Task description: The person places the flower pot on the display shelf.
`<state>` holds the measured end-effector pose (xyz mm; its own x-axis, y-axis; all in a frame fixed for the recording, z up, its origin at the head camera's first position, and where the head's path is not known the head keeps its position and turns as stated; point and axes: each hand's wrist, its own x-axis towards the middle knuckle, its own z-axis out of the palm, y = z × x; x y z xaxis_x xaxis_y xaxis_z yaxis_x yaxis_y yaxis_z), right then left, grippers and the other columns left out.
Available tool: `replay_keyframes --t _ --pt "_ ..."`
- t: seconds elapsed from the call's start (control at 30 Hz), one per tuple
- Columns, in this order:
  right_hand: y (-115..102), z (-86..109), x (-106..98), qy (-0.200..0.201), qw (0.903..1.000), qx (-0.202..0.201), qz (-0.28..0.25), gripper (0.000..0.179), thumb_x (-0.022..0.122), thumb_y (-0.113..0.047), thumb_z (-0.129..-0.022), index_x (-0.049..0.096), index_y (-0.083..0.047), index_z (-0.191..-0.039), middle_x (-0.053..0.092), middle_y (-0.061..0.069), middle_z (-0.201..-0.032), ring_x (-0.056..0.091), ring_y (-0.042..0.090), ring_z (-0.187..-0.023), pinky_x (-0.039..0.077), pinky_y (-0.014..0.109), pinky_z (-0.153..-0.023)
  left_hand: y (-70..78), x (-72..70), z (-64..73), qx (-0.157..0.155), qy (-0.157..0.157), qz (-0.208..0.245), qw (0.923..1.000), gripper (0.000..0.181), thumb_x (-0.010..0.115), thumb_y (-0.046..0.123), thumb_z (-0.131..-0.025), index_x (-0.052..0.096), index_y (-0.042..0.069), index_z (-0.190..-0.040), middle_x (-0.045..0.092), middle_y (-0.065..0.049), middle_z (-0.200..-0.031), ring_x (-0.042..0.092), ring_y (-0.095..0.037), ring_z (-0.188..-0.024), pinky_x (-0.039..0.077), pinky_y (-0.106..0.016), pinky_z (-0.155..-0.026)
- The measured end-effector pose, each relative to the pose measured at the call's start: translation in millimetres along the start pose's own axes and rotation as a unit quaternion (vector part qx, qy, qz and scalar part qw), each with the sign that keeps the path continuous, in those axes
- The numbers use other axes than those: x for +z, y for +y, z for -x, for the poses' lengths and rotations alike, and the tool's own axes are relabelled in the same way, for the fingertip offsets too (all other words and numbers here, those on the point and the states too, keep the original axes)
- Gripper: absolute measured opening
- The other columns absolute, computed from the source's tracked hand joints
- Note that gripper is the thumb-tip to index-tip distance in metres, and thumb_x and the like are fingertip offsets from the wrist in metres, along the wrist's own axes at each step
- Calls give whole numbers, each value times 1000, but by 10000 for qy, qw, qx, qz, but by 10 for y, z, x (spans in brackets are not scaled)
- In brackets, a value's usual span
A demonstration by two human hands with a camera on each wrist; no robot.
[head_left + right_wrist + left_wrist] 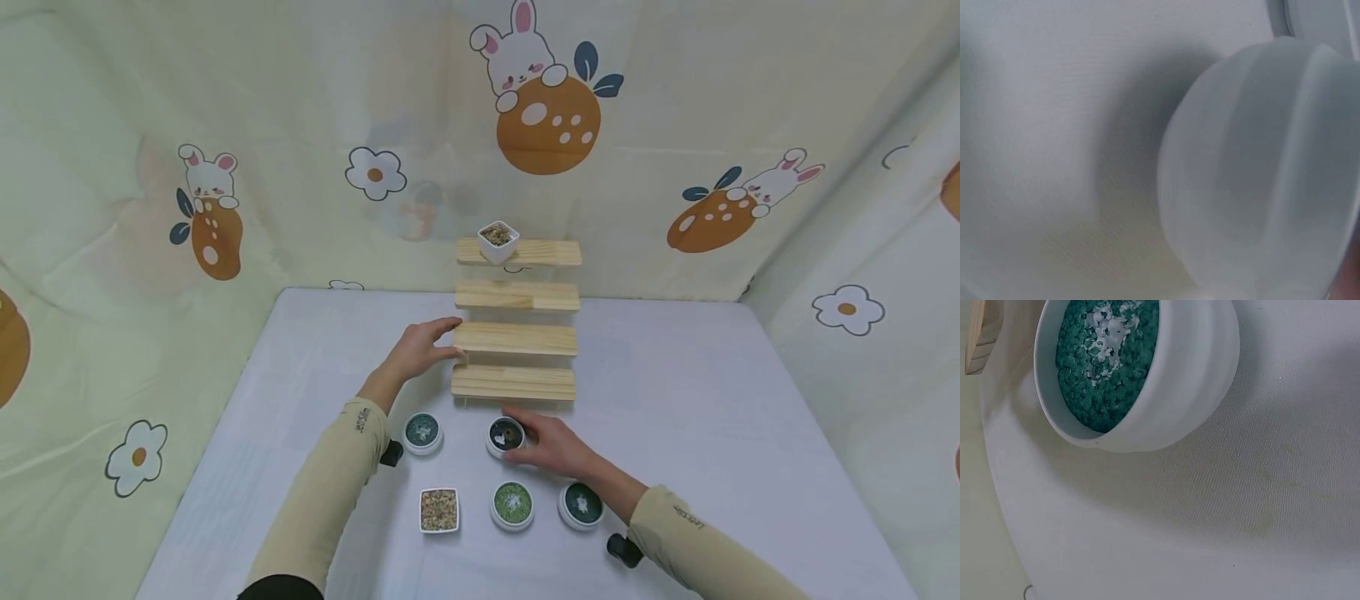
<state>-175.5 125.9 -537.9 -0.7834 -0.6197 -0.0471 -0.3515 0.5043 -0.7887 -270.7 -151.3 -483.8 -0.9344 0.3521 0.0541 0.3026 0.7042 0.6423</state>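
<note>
A light wooden four-tier shelf (517, 337) stands in the middle of the table. My left hand (416, 350) is at its left side, thumb and index finger gripping the end of the third board from the top. Before the shelf, my right hand (555, 443) holds a round white pot with dark filling (506, 435) between thumb and fingers. Below the left wrist stands a round white pot with teal grains and white bits (1141, 375), also seen in the head view. A ribbed white pot (1260, 169) fills the right of the right wrist view.
A square white pot (498, 242) of brownish grains sits at the left of the top board. Near the front are another square pot (438, 510), a pot of bright green grains (513, 506) and a dark green one (582, 506) under the right forearm. Patterned curtain (300, 150) surrounds the table.
</note>
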Motion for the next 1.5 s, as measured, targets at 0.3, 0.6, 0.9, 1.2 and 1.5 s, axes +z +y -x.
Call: replay_keyframes --t 0.3,0.6,0.9,1.2,1.5 --pt "38 -14 4 -8 9998 130 -149 76 78 -34 -83 47 -3 -145 51 12 -144 47 26 -132 41 44 -108 -10 3 -4 -32 0 -5 10000 65 76 30 -85 53 4 -140 55 -14 -139 53 -33 -126 44 -41 -107" --pt "39 -19 -1 146 9997 106 -136 74 80 -36 -82 50 -7 -143 55 10 -140 52 23 -127 45 43 -105 -5 5 -3 -94 -25 41 9999 65 76 30 -85 52 5 -141 55 -13 -140 53 -32 -127 44 -41 -107" --pt "-50 -24 -52 177 9996 194 -77 74 78 -41 -83 50 -13 -145 54 4 -141 52 17 -123 46 38 -103 0 8 -8 -122 -44 68 9999 64 76 28 -86 52 6 -141 54 -13 -141 52 -32 -128 43 -41 -108" --pt "-254 -23 -178 133 9975 378 -582 74 78 -36 -84 46 -13 -147 50 4 -146 49 19 -131 43 44 -106 -21 17 -20 -161 -99 94 9998 64 75 28 -87 51 6 -142 53 -12 -142 51 -32 -129 43 -41 -108" --pt "-373 -65 -345 359 9939 321 -996 75 79 -31 -83 46 -10 -147 49 7 -146 50 21 -130 43 43 -106 -18 12 -16 -151 -61 128 9998 64 76 29 -86 52 6 -141 54 -12 -141 52 -32 -128 43 -41 -108"
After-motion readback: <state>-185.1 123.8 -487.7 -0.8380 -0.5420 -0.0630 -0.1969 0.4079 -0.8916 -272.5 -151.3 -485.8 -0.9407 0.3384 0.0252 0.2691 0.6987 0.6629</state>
